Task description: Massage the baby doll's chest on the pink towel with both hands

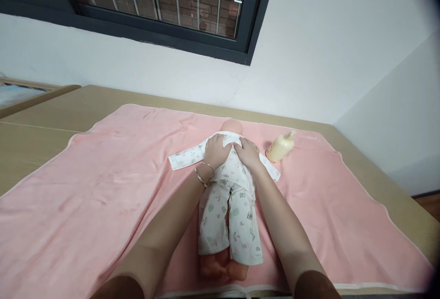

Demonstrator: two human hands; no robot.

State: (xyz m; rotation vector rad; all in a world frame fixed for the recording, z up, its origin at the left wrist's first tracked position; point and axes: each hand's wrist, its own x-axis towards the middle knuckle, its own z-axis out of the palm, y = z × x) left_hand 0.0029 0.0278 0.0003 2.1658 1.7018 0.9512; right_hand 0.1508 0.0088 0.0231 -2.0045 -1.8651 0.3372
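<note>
A baby doll (223, 175) in white patterned pyjamas lies lengthwise in front of me, its feet toward me. Only the bald top of its head (232, 127) shows, with no face visible. Both sleeves stretch out to the sides. Flat on the left part of its upper body rests my left hand (217, 150), a bracelet (205, 174) on the wrist. My right hand (247, 152) lies the same way on the right part. The thumbs almost meet over the middle, and the fingers curve over the shoulders, grasping nothing.
Under the doll spreads a pink blanket (113, 189) on a wooden table (99, 99). A pale yellow pump bottle (280, 147) lies tilted to the doll's right side in view. Behind the table stand a white wall (295, 74) and a dark-framed window (206, 44).
</note>
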